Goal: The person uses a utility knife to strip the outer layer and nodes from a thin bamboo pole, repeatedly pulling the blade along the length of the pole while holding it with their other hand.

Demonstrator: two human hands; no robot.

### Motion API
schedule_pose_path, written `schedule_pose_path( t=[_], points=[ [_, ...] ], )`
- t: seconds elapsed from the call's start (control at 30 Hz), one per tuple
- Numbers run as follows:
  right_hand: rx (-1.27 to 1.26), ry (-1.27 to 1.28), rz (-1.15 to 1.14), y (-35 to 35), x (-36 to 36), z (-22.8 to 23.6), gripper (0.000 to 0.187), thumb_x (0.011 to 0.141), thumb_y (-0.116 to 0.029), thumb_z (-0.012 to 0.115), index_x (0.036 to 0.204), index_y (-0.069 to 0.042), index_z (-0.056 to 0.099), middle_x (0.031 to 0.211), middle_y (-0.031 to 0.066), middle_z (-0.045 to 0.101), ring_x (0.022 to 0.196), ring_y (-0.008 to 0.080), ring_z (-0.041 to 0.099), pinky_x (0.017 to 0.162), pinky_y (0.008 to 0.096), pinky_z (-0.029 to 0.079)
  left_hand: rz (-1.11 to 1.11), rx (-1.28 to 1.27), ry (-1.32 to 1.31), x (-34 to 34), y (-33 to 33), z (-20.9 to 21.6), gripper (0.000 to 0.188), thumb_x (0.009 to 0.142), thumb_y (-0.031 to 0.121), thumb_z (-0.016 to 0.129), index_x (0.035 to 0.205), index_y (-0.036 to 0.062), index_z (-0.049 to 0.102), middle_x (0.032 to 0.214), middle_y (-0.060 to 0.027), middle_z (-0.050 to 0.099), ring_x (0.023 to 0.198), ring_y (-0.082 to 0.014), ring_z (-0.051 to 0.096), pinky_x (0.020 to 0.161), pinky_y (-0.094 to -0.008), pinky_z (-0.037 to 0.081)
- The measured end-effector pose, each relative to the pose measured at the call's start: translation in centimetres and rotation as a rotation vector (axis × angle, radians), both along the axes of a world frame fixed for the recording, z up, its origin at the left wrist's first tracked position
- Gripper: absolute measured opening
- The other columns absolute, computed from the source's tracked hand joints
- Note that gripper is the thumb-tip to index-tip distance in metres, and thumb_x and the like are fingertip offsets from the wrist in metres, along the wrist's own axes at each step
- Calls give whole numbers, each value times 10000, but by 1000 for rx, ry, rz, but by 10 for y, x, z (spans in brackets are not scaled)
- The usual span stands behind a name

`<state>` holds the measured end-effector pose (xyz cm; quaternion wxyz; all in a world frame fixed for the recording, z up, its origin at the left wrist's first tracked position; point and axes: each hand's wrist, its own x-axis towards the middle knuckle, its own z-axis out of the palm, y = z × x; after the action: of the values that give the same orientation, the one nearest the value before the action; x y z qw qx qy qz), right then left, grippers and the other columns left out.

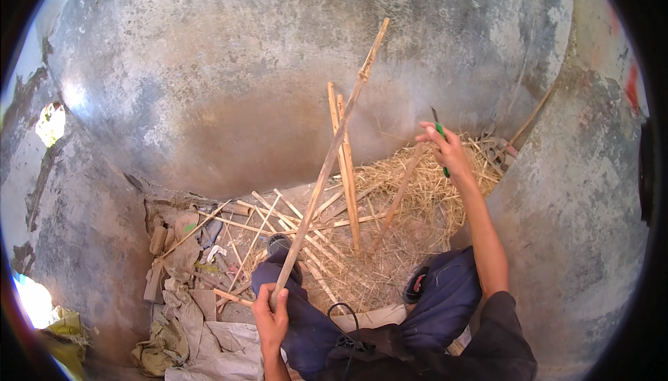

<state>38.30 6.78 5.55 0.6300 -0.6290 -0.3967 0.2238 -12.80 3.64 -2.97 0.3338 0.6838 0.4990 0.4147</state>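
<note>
My left hand (pixel 271 318) is closed around the lower end of a long bamboo stick (pixel 323 172). The stick slants up and away to the right, with a knobby joint near its far end. Held out to the right, my right hand (pixel 451 157) grips a knife (pixel 441 130) with a green handle and a thin dark blade pointing up. The blade is apart from the stick. A blurred brown strip (pixel 402 189) shows just below my right fingers; I cannot tell whether they touch it.
Two bamboo pieces (pixel 350 186) stand upright beyond my knees. Several split strips (pixel 313 242) lie crosswise between my feet. Straw-like shavings (pixel 438 179) are heaped at the right. Crumpled cloth sacks (pixel 181 332) lie at the lower left. A grey wall (pixel 236 89) curves around me.
</note>
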Motion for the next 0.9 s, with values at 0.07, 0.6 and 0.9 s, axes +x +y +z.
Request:
schedule_pose_path(
  t=[0.07,0.6,0.9],
  points=[
    [26,-14,49,15,-10,18,545,1081,-448,682,1441,-40,705,1112,55,829,559,35,372,539,233,353,6,20,21,1,0,0,196,1071,185,742,1018,8,677,663,-13,504,612,-93,418,553,-316,336],
    [100,-13,64,82,-15,47,350,1072,-389,731,1021,-49,798,919,71,806,615,54,492,618,278,412,-65,19,68,-4,-3,-6,168,1045,178,771,1018,28,698,630,-19,509,568,-101,437,532,-315,340],
    [279,79,215,84,10,36,277,1077,-302,716,1044,-37,789,918,55,780,485,12,377,448,225,269,-297,-324,-222,-15,-1,-21,224,1119,256,689,1066,39,680,730,80,484,636,-25,389,568,-244,284]
  ],
)
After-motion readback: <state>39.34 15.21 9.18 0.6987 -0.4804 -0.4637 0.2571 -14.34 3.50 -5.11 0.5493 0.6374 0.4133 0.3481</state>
